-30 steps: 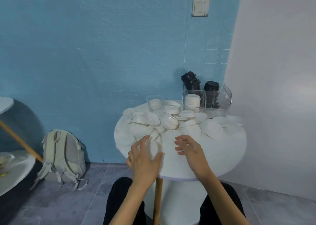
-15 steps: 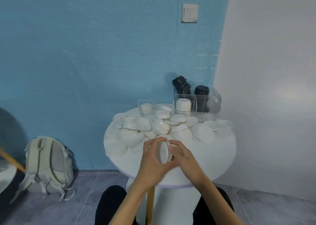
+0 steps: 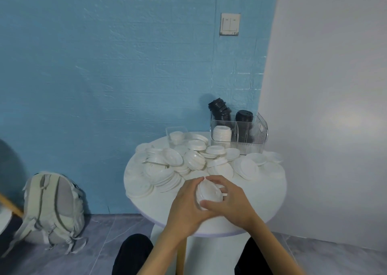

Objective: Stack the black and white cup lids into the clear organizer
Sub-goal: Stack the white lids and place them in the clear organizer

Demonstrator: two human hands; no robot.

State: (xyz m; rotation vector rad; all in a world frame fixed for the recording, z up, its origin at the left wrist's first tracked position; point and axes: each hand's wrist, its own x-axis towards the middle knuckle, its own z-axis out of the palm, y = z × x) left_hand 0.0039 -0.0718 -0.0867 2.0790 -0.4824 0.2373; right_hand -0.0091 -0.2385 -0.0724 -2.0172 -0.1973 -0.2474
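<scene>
Both hands have come together since a second ago, and now the left hand point(image 3: 186, 203) and right hand point(image 3: 230, 201) grasp a small stack of white lids point(image 3: 209, 193) between curled fingers, ready for the clear organizer point(image 3: 249, 136) beyond the fingertips.
</scene>
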